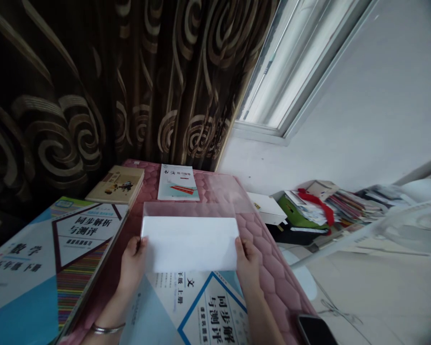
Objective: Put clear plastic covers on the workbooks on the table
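My left hand [133,261], with a bangle on its wrist, pinches the left edge of a clear plastic sleeve with a white panel [190,244]. My right hand [247,261] pinches the same piece at its right edge. Its see-through part [188,209] stands out beyond the far side of the white panel. Directly below and partly covered by it lies a workbook [201,306] with a blue and white cover and Chinese characters. I cannot tell whether the sleeve touches the workbook.
A pink quilted surface [273,268] carries a blue workbook [32,268], a tan book [117,184], a white booklet [178,182] and a phone [316,329]. Dark curtains [147,86] hang behind. Piled papers [305,208] and a white fan [413,220] stand at the right.
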`<state>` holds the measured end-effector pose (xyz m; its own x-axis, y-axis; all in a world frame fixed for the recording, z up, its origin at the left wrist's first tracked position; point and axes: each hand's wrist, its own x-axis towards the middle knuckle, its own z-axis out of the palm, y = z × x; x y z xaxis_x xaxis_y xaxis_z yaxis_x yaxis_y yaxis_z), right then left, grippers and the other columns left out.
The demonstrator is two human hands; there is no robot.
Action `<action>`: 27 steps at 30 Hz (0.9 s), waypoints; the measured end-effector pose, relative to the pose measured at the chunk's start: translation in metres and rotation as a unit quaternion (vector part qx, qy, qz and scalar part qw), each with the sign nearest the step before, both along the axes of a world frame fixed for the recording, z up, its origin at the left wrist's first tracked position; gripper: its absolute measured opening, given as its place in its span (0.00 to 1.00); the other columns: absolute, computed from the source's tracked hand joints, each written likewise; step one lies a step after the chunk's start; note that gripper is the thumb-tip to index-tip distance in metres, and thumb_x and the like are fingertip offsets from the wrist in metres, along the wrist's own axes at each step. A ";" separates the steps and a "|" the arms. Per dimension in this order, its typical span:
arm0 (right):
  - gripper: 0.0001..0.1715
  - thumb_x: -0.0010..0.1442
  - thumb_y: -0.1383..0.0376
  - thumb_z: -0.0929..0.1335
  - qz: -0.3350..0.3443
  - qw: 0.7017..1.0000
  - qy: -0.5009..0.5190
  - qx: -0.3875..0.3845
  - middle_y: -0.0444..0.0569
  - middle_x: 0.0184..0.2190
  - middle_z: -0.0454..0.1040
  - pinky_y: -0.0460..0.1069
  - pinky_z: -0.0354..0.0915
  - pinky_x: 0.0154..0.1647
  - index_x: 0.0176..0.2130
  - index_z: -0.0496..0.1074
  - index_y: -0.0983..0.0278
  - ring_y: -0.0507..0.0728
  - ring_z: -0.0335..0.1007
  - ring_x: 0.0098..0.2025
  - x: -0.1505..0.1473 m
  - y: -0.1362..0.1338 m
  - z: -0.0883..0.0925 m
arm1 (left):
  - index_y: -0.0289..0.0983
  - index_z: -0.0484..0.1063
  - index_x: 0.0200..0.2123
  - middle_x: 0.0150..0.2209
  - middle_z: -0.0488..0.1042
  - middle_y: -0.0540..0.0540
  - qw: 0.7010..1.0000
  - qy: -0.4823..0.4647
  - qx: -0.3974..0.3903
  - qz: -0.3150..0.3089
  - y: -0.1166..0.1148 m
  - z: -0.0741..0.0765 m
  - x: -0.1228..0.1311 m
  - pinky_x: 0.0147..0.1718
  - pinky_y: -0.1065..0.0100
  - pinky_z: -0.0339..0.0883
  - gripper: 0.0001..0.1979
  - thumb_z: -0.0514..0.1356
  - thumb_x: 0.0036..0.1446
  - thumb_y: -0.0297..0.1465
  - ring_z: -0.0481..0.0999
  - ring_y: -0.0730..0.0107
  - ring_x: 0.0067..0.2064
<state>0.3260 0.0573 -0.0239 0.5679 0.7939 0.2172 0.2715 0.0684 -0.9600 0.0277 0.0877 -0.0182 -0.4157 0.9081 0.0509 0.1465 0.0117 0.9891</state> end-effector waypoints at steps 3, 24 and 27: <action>0.28 0.53 0.40 0.67 0.009 1.000 0.007 -0.001 0.41 0.20 0.64 0.47 0.55 0.23 0.25 0.66 0.62 0.52 0.56 0.24 -0.001 -0.001 0.002 | 0.38 0.68 0.25 0.21 0.68 0.52 1.000 0.002 0.008 0.002 -0.001 0.001 0.001 0.24 0.69 0.59 0.19 0.59 0.45 0.49 0.65 0.70 0.25; 0.26 0.55 0.42 0.66 -0.012 1.000 0.009 0.003 0.43 0.22 0.66 0.48 0.54 0.23 0.28 0.68 0.62 0.53 0.58 0.25 -0.004 -0.004 0.004 | 0.38 0.66 0.23 0.20 0.65 0.53 1.000 -0.011 0.010 -0.023 -0.003 0.007 0.000 0.24 0.71 0.57 0.26 0.59 0.45 0.57 0.64 0.71 0.25; 0.26 0.54 0.42 0.66 -0.009 1.000 0.010 -0.004 0.42 0.22 0.67 0.48 0.55 0.23 0.28 0.68 0.62 0.54 0.59 0.25 -0.003 -0.004 0.002 | 0.38 0.64 0.23 0.19 0.64 0.53 1.000 -0.017 0.005 -0.020 -0.005 0.011 0.002 0.23 0.71 0.56 0.26 0.58 0.44 0.57 0.62 0.72 0.24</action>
